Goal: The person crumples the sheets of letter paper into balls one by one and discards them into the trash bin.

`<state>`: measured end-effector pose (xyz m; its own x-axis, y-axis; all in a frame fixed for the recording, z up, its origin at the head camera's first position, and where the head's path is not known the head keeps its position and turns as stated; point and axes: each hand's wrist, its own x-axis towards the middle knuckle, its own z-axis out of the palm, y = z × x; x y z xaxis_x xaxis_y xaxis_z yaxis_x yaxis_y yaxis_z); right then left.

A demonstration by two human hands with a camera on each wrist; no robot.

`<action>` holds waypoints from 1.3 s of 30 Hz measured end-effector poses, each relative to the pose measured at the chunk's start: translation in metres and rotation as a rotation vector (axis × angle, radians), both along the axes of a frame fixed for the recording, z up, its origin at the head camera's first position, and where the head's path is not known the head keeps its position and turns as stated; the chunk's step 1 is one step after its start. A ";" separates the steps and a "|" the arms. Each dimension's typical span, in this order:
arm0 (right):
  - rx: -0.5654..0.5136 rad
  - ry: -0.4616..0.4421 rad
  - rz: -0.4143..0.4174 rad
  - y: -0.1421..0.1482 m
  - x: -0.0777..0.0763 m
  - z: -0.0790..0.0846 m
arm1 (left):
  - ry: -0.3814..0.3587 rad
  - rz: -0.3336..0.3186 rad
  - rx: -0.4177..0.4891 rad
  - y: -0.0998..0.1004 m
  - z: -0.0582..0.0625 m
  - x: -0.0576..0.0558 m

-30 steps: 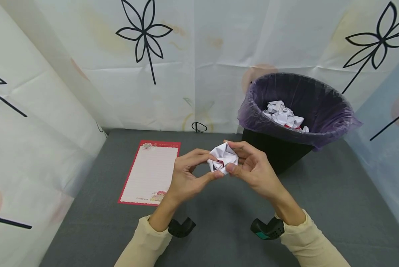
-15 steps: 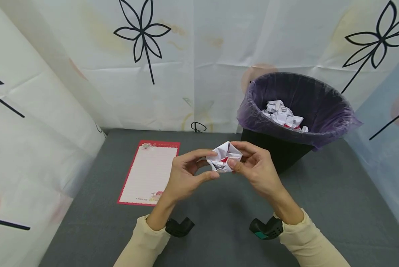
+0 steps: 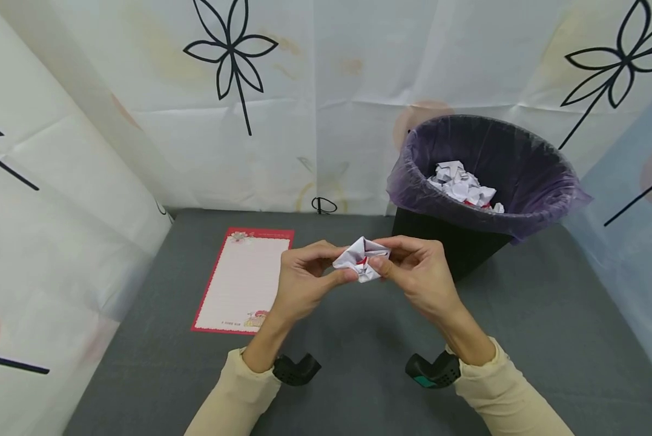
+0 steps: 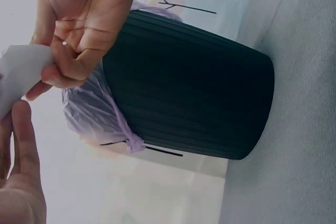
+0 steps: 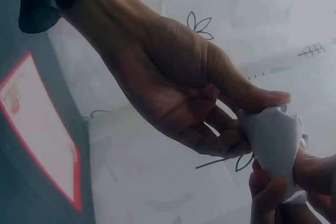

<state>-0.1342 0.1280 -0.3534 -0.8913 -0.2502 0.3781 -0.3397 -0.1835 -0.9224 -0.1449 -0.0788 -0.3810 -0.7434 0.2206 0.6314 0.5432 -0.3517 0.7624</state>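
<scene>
A crumpled ball of white paper (image 3: 359, 259) with a bit of red showing is held between both hands above the table. My left hand (image 3: 302, 280) pinches its left side, thumb at the lower edge and fingers behind. From the right, my right hand (image 3: 419, 269) grips it with the thumb on the front and fingers over the top. In the right wrist view the paper (image 5: 273, 137) looks like a folded, pointed wad with fingers on both sides. Only part of the paper (image 4: 23, 72) shows in the left wrist view.
A flat sheet of red-bordered letter paper (image 3: 244, 278) lies on the grey table (image 3: 358, 375), left of the hands. Behind my right hand stands a black bin (image 3: 434, 239) with a purple liner (image 3: 543, 194), holding crumpled paper (image 3: 462, 184). Patterned white cloth (image 3: 358, 79) hangs behind.
The paper wad has been turned and pressed smaller between the hands. The left thumb came off it half a second ago and is now back on its lower edge.
</scene>
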 end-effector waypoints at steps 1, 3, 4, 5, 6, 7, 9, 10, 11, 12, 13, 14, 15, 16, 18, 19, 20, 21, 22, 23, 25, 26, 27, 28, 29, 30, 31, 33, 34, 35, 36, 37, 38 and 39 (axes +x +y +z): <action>0.016 0.017 -0.013 0.000 0.001 0.001 | 0.009 0.003 0.022 0.001 0.000 -0.001; 0.055 0.052 -0.043 -0.001 0.002 0.002 | 0.024 0.004 0.060 0.004 0.000 -0.001; 0.075 0.072 -0.056 -0.001 0.003 0.003 | 0.031 0.003 0.075 0.004 -0.001 -0.002; 0.093 0.092 -0.065 -0.001 0.003 0.003 | 0.037 0.003 0.086 0.005 0.000 -0.002; 0.106 0.113 -0.069 -0.001 0.004 0.004 | 0.043 0.006 0.093 0.006 0.000 -0.002; 0.116 0.131 -0.071 -0.001 0.004 0.004 | 0.047 0.012 0.097 0.006 0.000 -0.002; 0.124 0.159 -0.057 -0.001 0.004 0.004 | 0.053 0.030 0.096 0.007 0.001 -0.002; 0.130 0.169 -0.046 -0.001 0.005 0.004 | 0.054 0.042 0.092 0.007 0.001 -0.002; 0.136 0.176 -0.033 -0.001 0.005 0.004 | 0.053 0.060 0.084 0.007 0.001 -0.001; 0.146 0.178 -0.020 -0.001 0.005 0.005 | 0.049 0.081 0.073 0.007 0.001 -0.001; 0.154 0.176 -0.007 -0.001 0.006 0.005 | 0.044 0.100 0.063 0.006 0.002 -0.001; 0.164 0.175 0.008 -0.001 0.006 0.005 | 0.038 0.120 0.051 0.006 0.002 -0.001; 0.176 0.174 0.022 -0.001 0.007 0.005 | 0.033 0.138 0.042 0.006 0.002 0.000; 0.181 0.175 0.038 -0.002 0.008 0.005 | 0.026 0.156 0.035 0.005 0.003 0.000; 0.187 0.178 0.056 -0.002 0.009 0.005 | 0.010 0.192 0.025 0.005 0.003 0.001; 0.189 0.182 0.054 -0.003 0.009 0.005 | 0.002 0.203 0.024 0.004 0.003 0.001; 0.190 0.187 0.047 -0.004 0.009 0.005 | -0.006 0.215 0.021 0.004 0.003 0.002; 0.190 0.198 0.034 -0.004 0.009 0.004 | -0.016 0.222 0.019 0.004 0.003 0.002; 0.188 0.209 0.018 -0.005 0.009 0.004 | -0.025 0.229 0.016 0.004 0.004 0.003; 0.190 0.221 -0.003 -0.005 0.009 0.004 | -0.033 0.235 0.012 0.005 0.004 0.003; 0.177 0.251 -0.032 -0.006 0.009 0.003 | -0.044 0.241 0.007 0.005 0.004 0.005; 0.167 0.269 -0.041 -0.007 0.008 0.003 | -0.048 0.243 0.006 0.006 0.004 0.005; 0.157 0.287 -0.048 -0.007 0.008 0.003 | -0.050 0.245 0.006 0.006 0.005 0.006; 0.150 0.300 -0.054 -0.007 0.008 0.003 | -0.051 0.246 0.006 0.007 0.005 0.006; 0.146 0.313 -0.062 -0.008 0.007 0.003 | -0.052 0.248 0.007 0.007 0.006 0.006; 0.143 0.325 -0.070 -0.008 0.007 0.003 | -0.053 0.247 0.008 0.008 0.006 0.007; 0.142 0.336 -0.079 -0.008 0.006 0.003 | -0.054 0.245 0.007 0.008 0.006 0.007; 0.144 0.357 -0.100 -0.008 0.005 0.003 | -0.057 0.240 0.003 0.009 0.008 0.008; 0.147 0.367 -0.110 -0.008 0.005 0.003 | -0.058 0.238 0.001 0.009 0.008 0.009; 0.147 0.378 -0.119 -0.008 0.004 0.003 | -0.059 0.237 -0.002 0.009 0.009 0.009; 0.144 0.389 -0.125 -0.008 0.003 0.003 | -0.061 0.236 -0.006 0.009 0.009 0.010; 0.137 0.396 -0.128 -0.007 0.003 0.002 | -0.062 0.236 -0.013 0.010 0.010 0.011; 0.130 0.402 -0.129 -0.007 0.002 0.001 | -0.061 0.237 -0.027 0.009 0.010 0.011; 0.123 0.404 -0.128 -0.006 0.001 0.001 | -0.060 0.227 -0.040 0.009 0.011 0.012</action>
